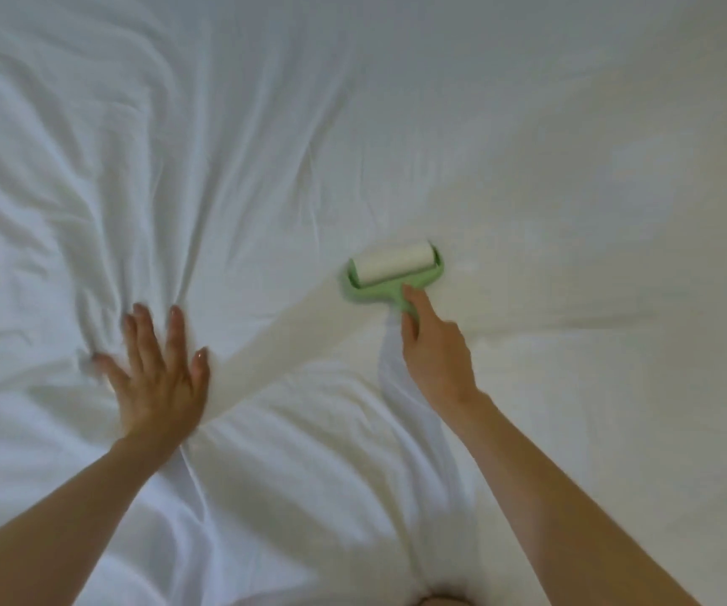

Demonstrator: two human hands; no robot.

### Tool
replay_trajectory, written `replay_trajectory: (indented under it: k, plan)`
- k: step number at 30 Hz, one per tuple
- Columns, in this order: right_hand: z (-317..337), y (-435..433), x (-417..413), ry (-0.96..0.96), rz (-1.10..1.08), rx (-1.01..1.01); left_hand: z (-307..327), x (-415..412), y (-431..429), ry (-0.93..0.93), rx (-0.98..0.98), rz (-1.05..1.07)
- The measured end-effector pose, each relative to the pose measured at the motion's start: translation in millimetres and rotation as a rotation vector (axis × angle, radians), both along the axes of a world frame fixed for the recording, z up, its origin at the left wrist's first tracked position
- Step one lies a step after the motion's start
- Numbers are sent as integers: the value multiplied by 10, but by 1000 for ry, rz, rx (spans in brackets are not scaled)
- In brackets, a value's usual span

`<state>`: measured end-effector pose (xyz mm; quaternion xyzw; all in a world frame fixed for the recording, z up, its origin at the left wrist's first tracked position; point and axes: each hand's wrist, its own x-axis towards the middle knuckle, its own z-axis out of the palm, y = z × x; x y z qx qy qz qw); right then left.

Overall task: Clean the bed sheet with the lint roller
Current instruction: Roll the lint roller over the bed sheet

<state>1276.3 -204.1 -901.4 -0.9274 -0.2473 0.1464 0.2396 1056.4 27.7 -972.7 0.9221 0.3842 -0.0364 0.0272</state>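
A white bed sheet point(527, 146) fills the whole view, heavily creased on the left and smoother on the right. A light green lint roller point(392, 271) with a white sticky drum lies pressed on the sheet just right of centre. My right hand point(433, 347) grips its short green handle from below, index finger stretched along the handle. My left hand point(156, 369) lies flat on the sheet to the left, fingers spread and straight, pressing down where several creases meet.
Deep folds radiate from under my left hand towards the upper left. A long ridge of fabric runs from my right wrist down to the bottom edge. The sheet's right half lies nearly flat.
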Motion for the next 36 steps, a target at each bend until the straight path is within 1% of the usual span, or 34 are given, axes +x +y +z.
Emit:
replay_trajectory:
  k: [1,2,5,7,9,10,12,13,14,17,19,21,23,24,26,28,29,31,32,33,34,35,36]
  plan:
    - [-44,-201,-180,-65,18,-12,11,-21,4,5,-5,-5]
    - [-57,-427,-382,-67,33,-22,18,-13,0,-6,-12,-2]
    - [-76,-1088,-920,-7,18,-96,125,130,-82,-116,-69,134]
    - [60,-1336,-1128,106,-26,-154,217,199,-147,-193,-56,239]
    - [114,-1365,-1138,133,-42,-171,309,204,-222,-250,-44,371]
    - [132,-1276,-1073,138,-48,-169,341,186,-264,-245,-63,434]
    - [108,-969,-839,42,-68,-139,335,90,-336,-162,-111,460]
    - [94,-769,-695,-6,-75,-120,310,27,-349,-128,-121,420]
    - [69,-558,-552,-9,-75,-107,303,-25,-332,-114,-119,367]
    - [29,-2,-115,68,-62,-115,342,-115,-164,-88,-68,226]
    - [59,126,11,85,-60,-99,341,-156,-61,-31,-52,177]
    - [85,-43,-104,76,-41,-80,326,-186,-26,-14,-56,153]
    - [41,-465,-419,-24,-33,-94,327,-195,-26,24,-64,145]
    - [20,-724,-637,-72,-20,-130,320,-192,-28,46,-65,144]
    - [33,-1213,-1074,-50,-40,-212,306,-174,-30,65,-53,157]
    - [37,-1557,-1377,29,-31,-308,312,-120,-70,3,-60,223]
    - [79,-1631,-1452,69,0,-346,328,-78,-116,-69,-58,261]
    - [170,-1563,-1402,49,-7,-393,368,21,-218,-207,20,252]
    - [196,-1420,-1278,63,-4,-397,377,93,-274,-271,53,203]
    - [181,-1290,-1116,77,-30,-348,379,168,-351,-328,39,95]
    - [158,-1128,-953,75,-32,-334,381,247,-463,-366,-5,-64]
    - [136,-943,-783,64,-20,-318,362,327,-604,-354,-55,-233]
    - [128,-745,-598,57,-24,-277,336,392,-750,-261,-116,-359]
